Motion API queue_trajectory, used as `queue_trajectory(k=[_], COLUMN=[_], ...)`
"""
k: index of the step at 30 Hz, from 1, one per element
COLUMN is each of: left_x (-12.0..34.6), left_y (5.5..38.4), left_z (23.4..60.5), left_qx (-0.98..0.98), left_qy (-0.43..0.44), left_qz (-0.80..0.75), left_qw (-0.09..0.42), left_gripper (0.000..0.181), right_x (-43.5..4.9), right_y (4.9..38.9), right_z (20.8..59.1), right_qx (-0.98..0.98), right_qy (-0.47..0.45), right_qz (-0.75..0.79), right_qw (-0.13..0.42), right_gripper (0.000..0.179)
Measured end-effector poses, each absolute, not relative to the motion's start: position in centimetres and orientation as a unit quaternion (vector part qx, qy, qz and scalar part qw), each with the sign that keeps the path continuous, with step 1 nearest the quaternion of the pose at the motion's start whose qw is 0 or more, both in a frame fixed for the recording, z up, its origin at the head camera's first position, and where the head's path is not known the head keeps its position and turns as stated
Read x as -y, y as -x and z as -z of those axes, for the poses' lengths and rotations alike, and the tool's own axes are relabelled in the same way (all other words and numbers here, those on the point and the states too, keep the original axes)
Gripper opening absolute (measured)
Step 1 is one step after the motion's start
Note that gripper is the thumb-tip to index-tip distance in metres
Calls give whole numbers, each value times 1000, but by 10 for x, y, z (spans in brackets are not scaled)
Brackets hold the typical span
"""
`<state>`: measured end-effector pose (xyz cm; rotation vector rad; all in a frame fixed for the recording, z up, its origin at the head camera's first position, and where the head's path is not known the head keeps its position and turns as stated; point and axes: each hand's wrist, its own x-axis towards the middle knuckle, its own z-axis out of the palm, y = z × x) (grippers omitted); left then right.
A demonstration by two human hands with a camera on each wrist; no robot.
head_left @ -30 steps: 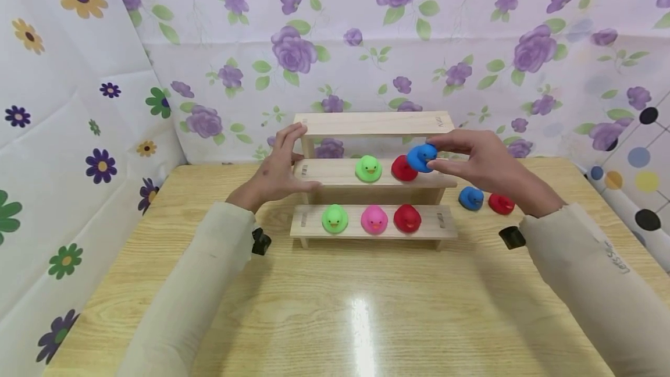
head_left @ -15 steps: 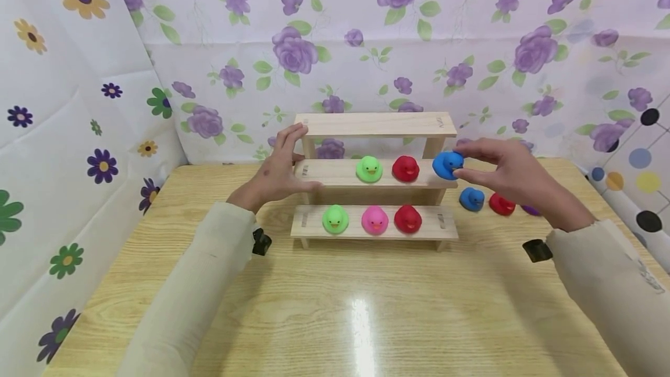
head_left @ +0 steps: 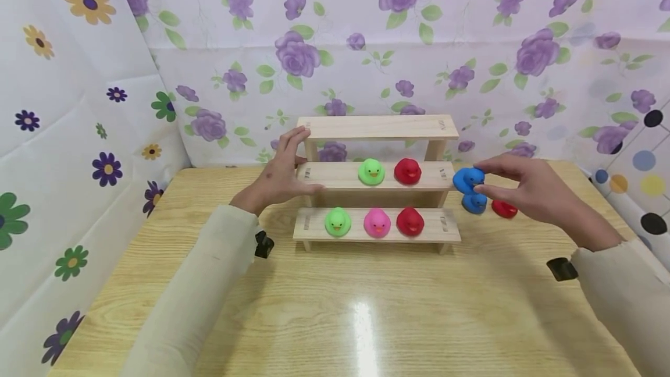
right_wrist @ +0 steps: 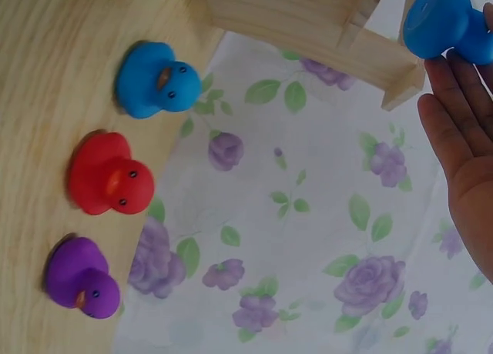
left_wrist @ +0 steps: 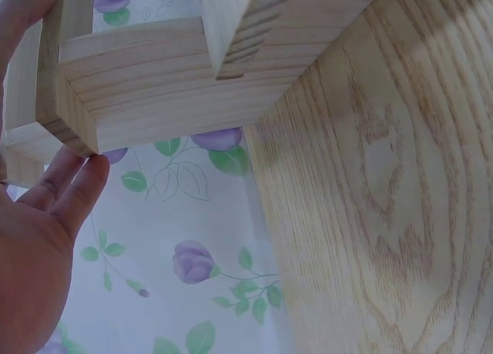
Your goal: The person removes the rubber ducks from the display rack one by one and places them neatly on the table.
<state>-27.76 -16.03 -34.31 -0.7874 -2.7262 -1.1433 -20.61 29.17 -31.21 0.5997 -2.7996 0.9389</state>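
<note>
Between thumb and fingers my right hand (head_left: 534, 188) pinches a blue rubber duck (head_left: 467, 180), held in the air just beyond the right end of the middle step of a three-tier wooden shelf (head_left: 377, 126). In the right wrist view the same blue duck (right_wrist: 439, 21) shows its flat base. My left hand (head_left: 277, 173) holds the shelf's left end, fingers at the top tier and thumb along the middle one. On the middle step sit a green duck (head_left: 371, 172) and a red duck (head_left: 407, 171). The bottom step bears a green duck (head_left: 337, 222), a pink duck (head_left: 377, 223) and a red duck (head_left: 410, 221).
On the table right of the shelf stand another blue duck (right_wrist: 158, 81), a red duck (right_wrist: 112, 173) and a purple duck (right_wrist: 81, 277), in a row. A flowered cloth (head_left: 345, 39) hangs behind the shelf, with more patterned cloth at both sides.
My right hand has carried the blue duck rightward and down, from in front of the middle step's red duck to past the shelf's right end. My left hand stays on the shelf.
</note>
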Motion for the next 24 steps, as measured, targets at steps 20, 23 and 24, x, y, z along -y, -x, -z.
queue_trajectory(k=[20, 23, 24], left_x=[161, 161, 161], left_y=[278, 278, 278], left_z=[345, 345, 345], left_qx=[892, 892, 893], left_qy=[256, 256, 256], left_qz=[370, 369, 368], left_qw=[44, 45, 45], left_gripper=[114, 114, 114], right_x=[-325, -329, -330], right_y=[197, 197, 197], right_z=[346, 353, 355], right_qx=[941, 943, 944], right_qy=[-188, -182, -182], right_qz=[-279, -275, -275], right_qw=[41, 38, 36], right_gripper=[44, 44, 44])
